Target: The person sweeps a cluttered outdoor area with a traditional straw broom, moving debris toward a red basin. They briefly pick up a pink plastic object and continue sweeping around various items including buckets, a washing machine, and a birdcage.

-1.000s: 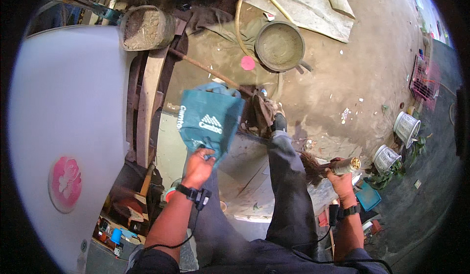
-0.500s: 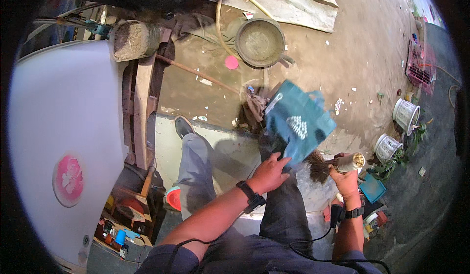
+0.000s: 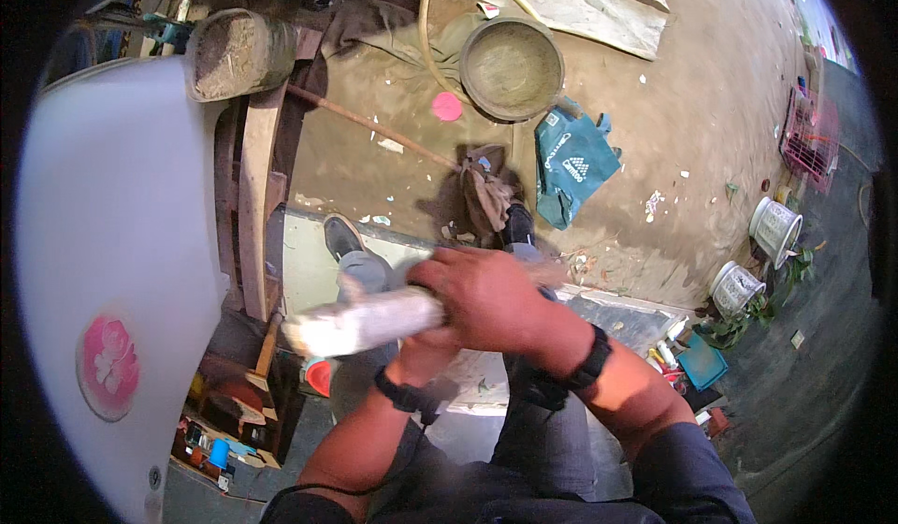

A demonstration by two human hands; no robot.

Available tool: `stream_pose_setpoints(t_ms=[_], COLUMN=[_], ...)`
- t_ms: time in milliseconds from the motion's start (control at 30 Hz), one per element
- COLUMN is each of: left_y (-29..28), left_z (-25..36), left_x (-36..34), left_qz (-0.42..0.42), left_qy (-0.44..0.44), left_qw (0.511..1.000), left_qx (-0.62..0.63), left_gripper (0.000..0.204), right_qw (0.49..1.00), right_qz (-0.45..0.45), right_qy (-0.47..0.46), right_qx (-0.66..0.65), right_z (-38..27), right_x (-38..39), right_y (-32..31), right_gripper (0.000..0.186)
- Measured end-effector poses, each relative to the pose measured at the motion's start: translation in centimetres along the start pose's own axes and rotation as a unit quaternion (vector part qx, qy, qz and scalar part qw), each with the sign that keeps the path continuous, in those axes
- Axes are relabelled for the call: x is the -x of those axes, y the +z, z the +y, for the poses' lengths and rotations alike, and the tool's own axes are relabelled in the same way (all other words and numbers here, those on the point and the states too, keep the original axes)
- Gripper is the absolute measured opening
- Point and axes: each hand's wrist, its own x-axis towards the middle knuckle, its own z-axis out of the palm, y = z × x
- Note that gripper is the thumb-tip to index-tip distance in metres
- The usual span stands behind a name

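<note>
A short hand broom with a pale wrapped handle (image 3: pixel 365 324), smeared by motion, lies crosswise in front of me. Its handle end points left; part of the brown bristles (image 3: pixel 547 273) shows blurred beyond my knuckles. My right hand (image 3: pixel 482 295) is closed round the broom where the handle meets the head. Under it, my left hand (image 3: pixel 428 348) meets the handle from below, its fingers mostly hidden by the broom and my right hand. Farther off, a teal cloth bag (image 3: pixel 575 167) lies on the ground, touched by neither hand.
A round basin (image 3: pixel 512 68) and a mop (image 3: pixel 486 196) are on the littered dirt ground ahead. A white cabinet (image 3: pixel 140 215) and a wooden frame (image 3: pixel 260 206) stand left. Potted plants (image 3: pixel 737 287) and a pink cage (image 3: pixel 809 140) are at right.
The teal bag has left my left hand and now lies on the ground near the basin. My right hand has swung left with the broom, whose handle end now points left; both hands have come together.
</note>
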Motion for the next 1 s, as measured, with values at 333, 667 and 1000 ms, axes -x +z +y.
stream_pose_setpoints(t_ms=[333,667,1000], left_y=[-12.6,-17.9,-12.4], left_z=[2.6,2.1,4.0], left_x=[0.7,1.5,2.2], left_qz=[0.274,0.339,0.356], left_qy=[-0.029,0.002,-0.02], left_qw=[0.961,0.94,0.934], left_qx=[-0.014,0.019,-0.021], left_gripper=[0.055,0.053,0.044], right_qw=[0.931,0.821,0.778], right_qz=[0.262,0.348,0.264], right_qy=[0.25,0.447,0.269], right_qx=[-0.046,-0.072,-0.502], right_z=[26.0,36.5,22.2], right_x=[-14.5,-22.6,-13.1], right_y=[8.8,11.2,5.5], right_gripper=[0.057,0.04,0.022])
